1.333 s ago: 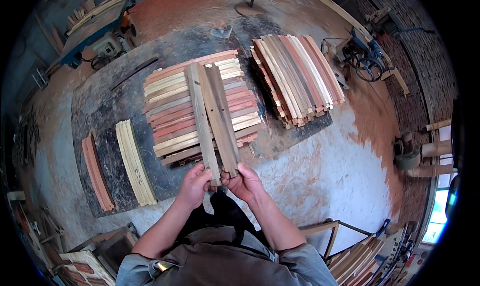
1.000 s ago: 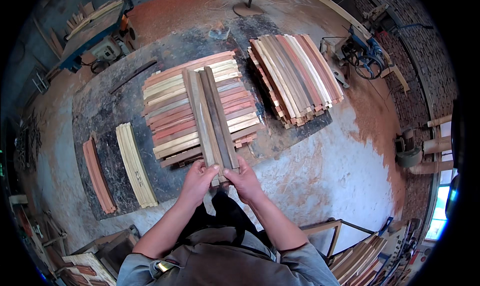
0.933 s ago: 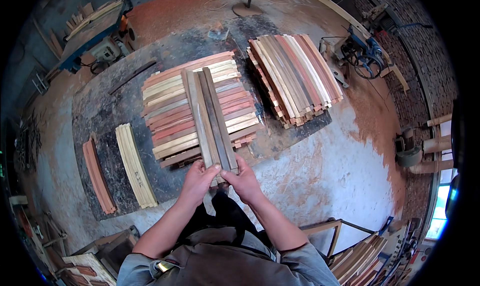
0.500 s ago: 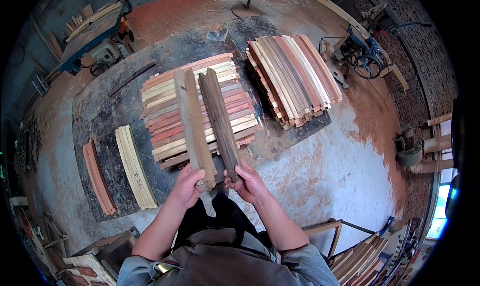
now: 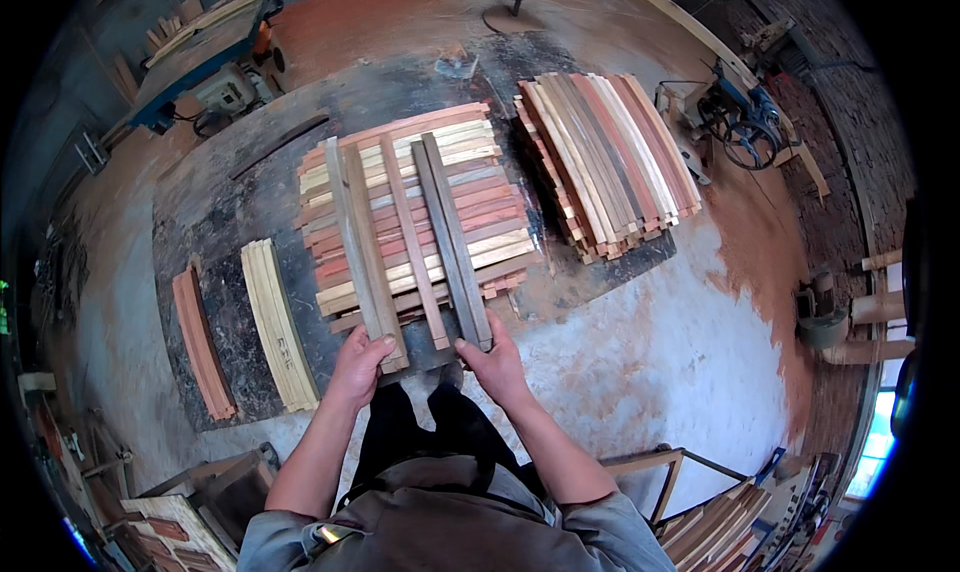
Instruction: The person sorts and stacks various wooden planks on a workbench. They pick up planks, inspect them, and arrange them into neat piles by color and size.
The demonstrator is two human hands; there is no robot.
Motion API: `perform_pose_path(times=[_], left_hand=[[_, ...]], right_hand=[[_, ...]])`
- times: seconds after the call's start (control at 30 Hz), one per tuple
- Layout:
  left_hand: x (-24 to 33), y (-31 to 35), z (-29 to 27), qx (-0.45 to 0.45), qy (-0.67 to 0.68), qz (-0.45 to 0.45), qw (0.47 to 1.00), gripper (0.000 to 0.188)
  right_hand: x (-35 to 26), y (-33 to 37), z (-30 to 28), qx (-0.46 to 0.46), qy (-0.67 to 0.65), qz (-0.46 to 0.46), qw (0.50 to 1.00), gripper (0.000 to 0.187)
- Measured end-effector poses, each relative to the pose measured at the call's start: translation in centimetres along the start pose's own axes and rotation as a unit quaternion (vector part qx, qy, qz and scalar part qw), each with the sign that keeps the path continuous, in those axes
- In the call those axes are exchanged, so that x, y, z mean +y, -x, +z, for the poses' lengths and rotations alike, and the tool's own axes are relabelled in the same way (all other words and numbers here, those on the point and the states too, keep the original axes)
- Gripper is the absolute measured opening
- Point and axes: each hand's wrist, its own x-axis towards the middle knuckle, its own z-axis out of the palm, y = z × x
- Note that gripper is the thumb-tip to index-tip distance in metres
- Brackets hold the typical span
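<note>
My left hand (image 5: pixel 357 370) is closed round the near end of a pair of long brown wood strips (image 5: pixel 367 262). The near ends of dark wood strips (image 5: pixel 452 247) are gripped by my right hand (image 5: pixel 497 368). Both groups point away from me, side by side, over a crosswise stack of wood strips (image 5: pixel 478 202) in red, cream and brown. Between them one thin reddish-brown strip (image 5: pixel 412 242) lies across that stack, untouched by either hand.
A second stack of lengthwise wood strips (image 5: pixel 610 152) stands to the right. On the left lie a cream bundle (image 5: pixel 277 322) and a reddish bundle (image 5: pixel 203 342). A loose dark strip (image 5: pixel 280 144) is farther back, below a table saw (image 5: pixel 205 67). A wheeled blue machine (image 5: pixel 745 122) stands at far right.
Both groups of strips have come down closer to the stack and spread apart. A thin reddish-brown strip now shows between them. The view has shifted slightly.
</note>
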Motion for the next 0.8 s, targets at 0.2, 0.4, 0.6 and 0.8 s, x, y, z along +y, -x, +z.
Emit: perform_pose_path(times=[0.2,0.4,0.6,0.8], left_hand=[[-0.9,-1.5,-0.4,0.004,-0.020,-0.032,0.999,0.026],[-0.7,-1.2,0.2,0.023,0.019,-0.064,0.997,0.022],[0.1,-0.3,1.3,0.051,0.005,-0.122,0.991,0.017],[-1.3,-0.3,0.9,0.026,0.049,-0.089,0.994,0.019]], right_hand=[[1.1,-0.5,0.1,0.007,0.027,-0.017,0.999,0.073],[-1.5,-0.3,-0.4,-0.046,-0.061,0.094,0.993,0.075],[0.5,-1.1,-0.5,-0.046,-0.190,0.080,0.977,0.072],[-0.3,-0.8,-0.2,-0.045,-0.250,0.102,0.962,0.066]])
